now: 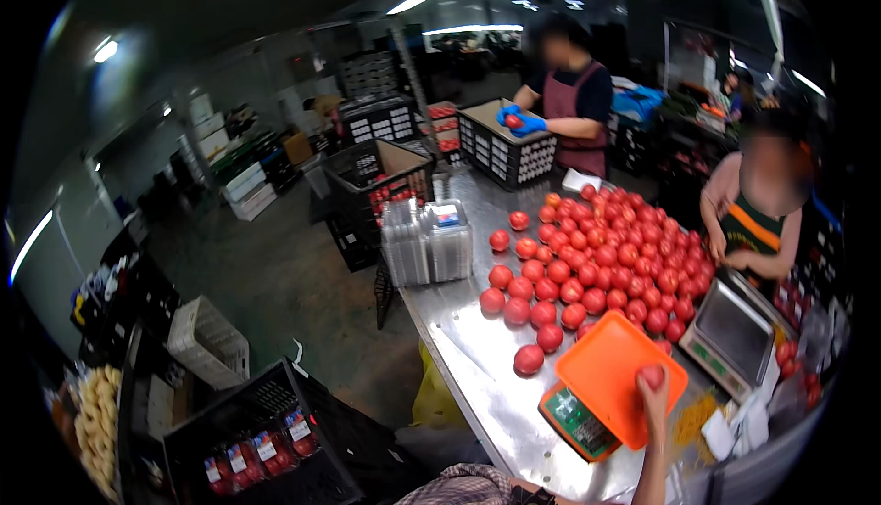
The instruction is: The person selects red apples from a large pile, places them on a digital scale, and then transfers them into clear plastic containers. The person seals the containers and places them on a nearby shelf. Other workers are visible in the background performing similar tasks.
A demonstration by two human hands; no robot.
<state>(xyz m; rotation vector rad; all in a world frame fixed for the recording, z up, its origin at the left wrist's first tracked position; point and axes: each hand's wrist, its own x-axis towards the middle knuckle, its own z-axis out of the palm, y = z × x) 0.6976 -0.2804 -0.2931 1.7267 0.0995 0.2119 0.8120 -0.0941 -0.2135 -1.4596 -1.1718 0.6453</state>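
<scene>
My right hand (652,398) grips a red tomato (650,375) over the orange plastic tray (609,367) of a digital scale. The tray holds nothing else that I can see. Below its edge shows the scale's green display panel (577,414). A checked sleeve (464,484) lies at the bottom edge, while my left hand is out of view. Just beyond the tray spreads a large heap of tomatoes (606,255) on the metal table (458,357). One tomato (528,360) sits apart, left of the tray.
Stacked clear plastic clamshells (406,243) stand at the table's left edge. A second scale (733,329) and yellow rubber bands (695,419) are at right. A black crate (275,429) holds packed tomatoes. Two people stand across; one, in blue gloves (521,121), holds a tomato over a crate (506,150).
</scene>
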